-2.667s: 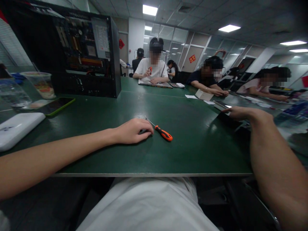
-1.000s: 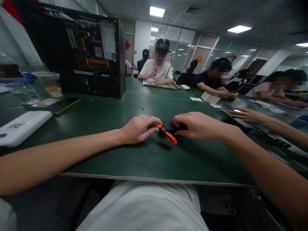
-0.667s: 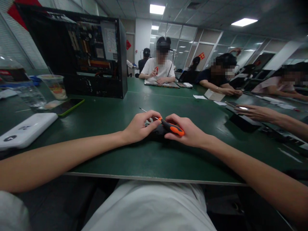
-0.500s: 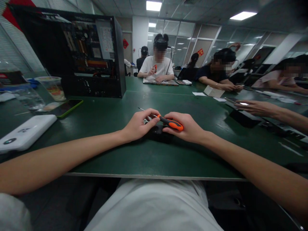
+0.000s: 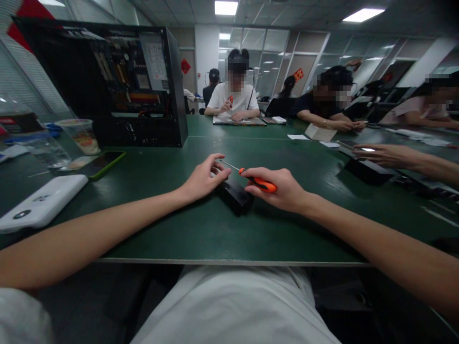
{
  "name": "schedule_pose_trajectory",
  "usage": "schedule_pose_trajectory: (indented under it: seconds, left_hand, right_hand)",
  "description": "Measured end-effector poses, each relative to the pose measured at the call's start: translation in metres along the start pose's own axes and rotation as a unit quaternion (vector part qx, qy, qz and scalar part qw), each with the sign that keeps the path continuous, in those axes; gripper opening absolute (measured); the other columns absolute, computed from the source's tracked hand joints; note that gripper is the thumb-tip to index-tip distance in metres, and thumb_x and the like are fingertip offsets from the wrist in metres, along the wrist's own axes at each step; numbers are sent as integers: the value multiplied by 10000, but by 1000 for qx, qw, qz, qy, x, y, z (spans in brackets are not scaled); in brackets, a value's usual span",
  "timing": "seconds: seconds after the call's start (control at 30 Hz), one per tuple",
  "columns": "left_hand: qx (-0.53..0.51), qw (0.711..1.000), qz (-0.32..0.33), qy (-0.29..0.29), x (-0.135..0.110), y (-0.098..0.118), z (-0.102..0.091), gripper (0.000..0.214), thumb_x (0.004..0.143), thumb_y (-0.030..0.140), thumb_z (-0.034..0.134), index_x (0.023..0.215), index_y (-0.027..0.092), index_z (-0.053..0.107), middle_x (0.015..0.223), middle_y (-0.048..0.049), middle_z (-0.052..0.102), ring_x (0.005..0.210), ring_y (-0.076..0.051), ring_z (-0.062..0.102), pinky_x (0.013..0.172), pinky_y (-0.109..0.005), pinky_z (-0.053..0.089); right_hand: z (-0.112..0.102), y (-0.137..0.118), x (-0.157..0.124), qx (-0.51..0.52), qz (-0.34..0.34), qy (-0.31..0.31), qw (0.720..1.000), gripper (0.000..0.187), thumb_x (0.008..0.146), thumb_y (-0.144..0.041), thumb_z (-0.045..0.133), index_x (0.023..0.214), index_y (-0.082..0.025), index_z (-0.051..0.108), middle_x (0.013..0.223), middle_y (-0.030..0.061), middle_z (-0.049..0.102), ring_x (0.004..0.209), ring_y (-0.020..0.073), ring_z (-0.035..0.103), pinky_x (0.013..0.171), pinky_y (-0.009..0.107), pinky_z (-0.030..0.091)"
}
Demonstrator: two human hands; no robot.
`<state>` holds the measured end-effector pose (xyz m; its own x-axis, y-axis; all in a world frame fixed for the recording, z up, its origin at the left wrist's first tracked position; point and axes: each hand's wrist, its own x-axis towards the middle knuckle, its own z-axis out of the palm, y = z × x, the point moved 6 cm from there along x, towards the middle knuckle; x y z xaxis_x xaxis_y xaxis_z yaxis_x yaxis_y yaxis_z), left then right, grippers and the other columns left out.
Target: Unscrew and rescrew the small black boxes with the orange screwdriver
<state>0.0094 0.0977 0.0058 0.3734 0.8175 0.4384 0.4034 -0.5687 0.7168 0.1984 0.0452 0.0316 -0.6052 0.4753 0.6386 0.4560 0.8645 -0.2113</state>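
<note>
My right hand (image 5: 283, 191) is closed around an orange-handled screwdriver (image 5: 258, 182), its thin shaft pointing up and left toward my left fingertips. My left hand (image 5: 202, 179) rests on the green table (image 5: 201, 229) with fingers curled, touching the far end of a small black box-shaped device (image 5: 234, 197) and pinching something small I cannot make out. The black device lies flat between both hands.
An open black computer case (image 5: 118, 81) stands at the back left. A white device (image 5: 41, 203), a green-cased phone (image 5: 102, 162), a plastic cup (image 5: 81, 136) and a bottle sit at the left. Other people work along the far and right sides; another person's hand (image 5: 382, 154) is at the right.
My right hand came in from the right, brought the black device beside my left hand, and picked up the screwdriver from the table. The screwdriver tip now points at my left fingertips.
</note>
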Motion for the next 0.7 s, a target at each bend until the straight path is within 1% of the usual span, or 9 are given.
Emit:
schedule_pose_trajectory:
  seconds: [0.07, 0.17, 0.23, 0.3, 0.37, 0.43, 0.5, 0.6, 0.7]
  left_hand:
    - [-5, 1000, -18, 3, 1, -5, -2, 569, 940, 509, 586, 1357, 141, 468, 1084, -110, 690, 947, -220, 680, 845, -361, 534]
    - [-6, 999, -23, -45, -4, -2, 5, 660, 898, 562, 626, 1381, 149, 450, 1219, -153, 655, 1095, -270, 662, 930, -415, 537]
    - [5, 995, -25, -92, -10, 4, 12, 794, 834, 571, 698, 1430, 139, 402, 1344, -195, 590, 1230, -313, 607, 1044, -471, 489]
    - [9, 991, -30, -130, -14, 8, 17, 967, 781, 564, 754, 1506, 126, 287, 1441, -234, 511, 1342, -347, 528, 1131, -519, 414]
    - [5, 987, -25, -158, -16, 11, 19, 1047, 766, 557, 771, 1539, 126, 212, 1499, -255, 448, 1426, -362, 443, 1185, -549, 340]
    - [5, 984, -16, -180, -16, 12, 19, 1040, 777, 557, 763, 1545, 133, 204, 1534, -262, 407, 1460, -365, 399, 1203, -563, 305]
    - [13, 980, -14, -196, -16, 13, 18, 1004, 799, 557, 744, 1544, 134, 221, 1556, -260, 381, 1455, -363, 405, 1197, -559, 315]
    - [26, 978, -17, -205, -17, 14, 16, 937, 834, 559, 710, 1535, 129, 260, 1555, -242, 390, 1421, -348, 447, 1179, -526, 353]
    - [29, 979, -18, -203, -18, 17, 15, 868, 854, 547, 688, 1517, 133, 310, 1515, -217, 449, 1358, -330, 512, 1140, -494, 404]
  right_hand:
    - [5, 0, -2, -10, -7, -5, 1000, 306, 943, -436, 607, 1171, -238, 655, 1016, 50, 762, 762, 146, 712, 692, 238, 524]
    - [7, -3, -2, -13, -15, 7, 1000, 311, 944, -438, 609, 1171, -231, 651, 1011, 53, 762, 759, 146, 714, 672, 231, 518]
    - [3, -4, -1, -6, -8, 23, 1000, 290, 926, -432, 632, 1132, -230, 660, 1002, 50, 762, 767, 149, 718, 681, 234, 525]
    - [-4, -4, 0, 11, 12, 47, 999, 258, 906, -424, 656, 1070, -225, 667, 975, 46, 761, 747, 150, 716, 674, 240, 528]
    - [-14, -4, 1, 42, 39, 80, 995, 230, 900, -415, 669, 1011, -214, 663, 874, 32, 750, 665, 137, 693, 627, 243, 516]
    - [-23, -3, 1, 84, 70, 113, 988, 210, 910, -414, 662, 960, -211, 646, 724, 2, 706, 558, 118, 642, 557, 241, 487]
    - [-30, -1, 0, 123, 100, 137, 978, 225, 928, -440, 639, 905, -217, 624, 609, -21, 645, 482, 111, 588, 499, 245, 457]
    - [-33, 3, 0, 175, 136, 165, 961, 319, 931, -524, 616, 823, -224, 604, 537, -24, 588, 435, 116, 546, 452, 259, 424]
    - [-32, 10, 0, 243, 173, 202, 933, 436, 891, -638, 613, 761, -223, 596, 478, -30, 509, 386, 115, 489, 388, 261, 382]
